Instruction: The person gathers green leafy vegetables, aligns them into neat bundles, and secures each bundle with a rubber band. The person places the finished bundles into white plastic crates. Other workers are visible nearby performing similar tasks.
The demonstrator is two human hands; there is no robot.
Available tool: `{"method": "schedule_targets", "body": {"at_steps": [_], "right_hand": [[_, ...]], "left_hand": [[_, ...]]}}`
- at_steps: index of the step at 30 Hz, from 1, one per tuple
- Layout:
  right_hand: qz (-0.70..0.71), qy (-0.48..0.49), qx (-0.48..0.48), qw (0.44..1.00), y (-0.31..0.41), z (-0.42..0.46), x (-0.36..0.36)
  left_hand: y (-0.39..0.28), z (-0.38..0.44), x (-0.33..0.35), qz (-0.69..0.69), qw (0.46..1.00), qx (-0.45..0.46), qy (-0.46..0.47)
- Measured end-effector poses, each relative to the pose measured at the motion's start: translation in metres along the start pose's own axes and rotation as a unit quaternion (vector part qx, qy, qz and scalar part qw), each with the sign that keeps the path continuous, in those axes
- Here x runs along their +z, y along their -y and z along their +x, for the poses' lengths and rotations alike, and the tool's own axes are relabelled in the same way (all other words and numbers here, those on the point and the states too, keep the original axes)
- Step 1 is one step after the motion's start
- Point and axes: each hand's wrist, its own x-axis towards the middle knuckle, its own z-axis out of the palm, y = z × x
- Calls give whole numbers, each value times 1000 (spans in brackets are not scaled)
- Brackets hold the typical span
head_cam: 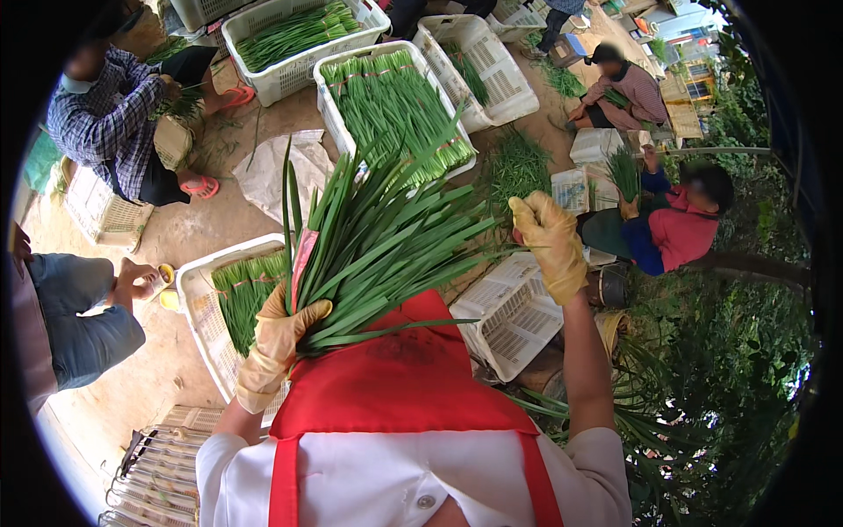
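Note:
In a yellowish rubber glove, my left hand (273, 336) grips a large bunch of long, flat green leaves (388, 244), which look like garlic chives. The leaves fan out up and to the right in front of my red apron (395, 388). A pink strip (303, 263) lies along the left side of the bunch, just above my thumb. My right hand (550, 244), gloved the same way, is raised to the right of the leaf tips with its fingers curled closed. No item shows in it.
Ahead stands a white plastic crate (329, 85) packed with banded green bundles (388, 105). Another crate (197, 316) of bundles is at my left, and a white crate (514, 323) at my right. Loose leaves (520, 165) lie on the ground. Several people sit around, one in a pink vest (685, 227).

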Motion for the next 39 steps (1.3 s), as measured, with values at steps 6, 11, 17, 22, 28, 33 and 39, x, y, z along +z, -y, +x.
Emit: {"method": "schedule_targets", "body": {"at_steps": [6, 11, 17, 22, 28, 33, 39], "right_hand": [[245, -29, -12, 969, 63, -15, -21], [60, 161, -31, 985, 70, 2, -13], [14, 201, -100, 974, 61, 6, -1], [-107, 209, -265, 935, 69, 11, 6], [-86, 50, -194, 976, 34, 14, 31], [-225, 349, -190, 890, -128, -67, 107], [228, 170, -174, 943, -55, -125, 254]], "left_hand": [[-6, -1, 7, 26, 1000, -11, -8], [-2, 2, 8, 78, 997, -18, 9], [-7, -3, 11, 94, 995, -16, 14], [-6, -2, 8, 95, 995, -7, 23], [-9, 4, 4, 45, 996, -64, 32], [-3, 36, -16, -39, 981, -166, 90], [21, 68, -23, 99, 956, -145, 234]]}}
